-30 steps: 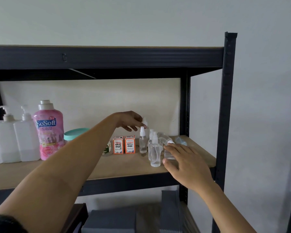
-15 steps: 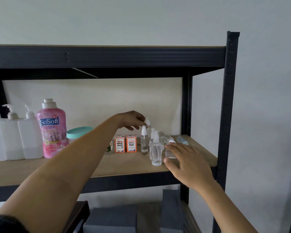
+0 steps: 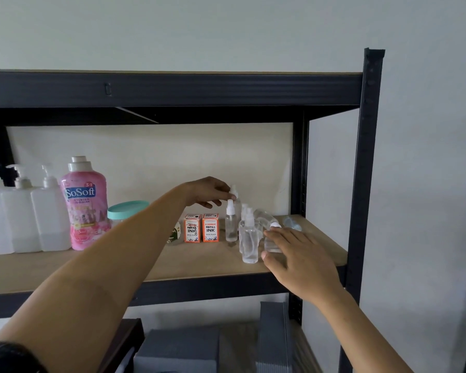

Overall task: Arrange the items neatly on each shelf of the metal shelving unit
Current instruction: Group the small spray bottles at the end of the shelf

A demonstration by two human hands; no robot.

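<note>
While left hand [image 3: 210,191] pinches spray bottle [image 3: 234,193] — others [image 3: 249,243] clear | upright

Pale wall [image 3: 226,28] behind.

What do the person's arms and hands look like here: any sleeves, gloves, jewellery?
Both forearms are bare, with no gloves, and no rings visible on the left hand or right hand. A dark sleeve edge shows at the left upper arm, bottom left corner.
</note>
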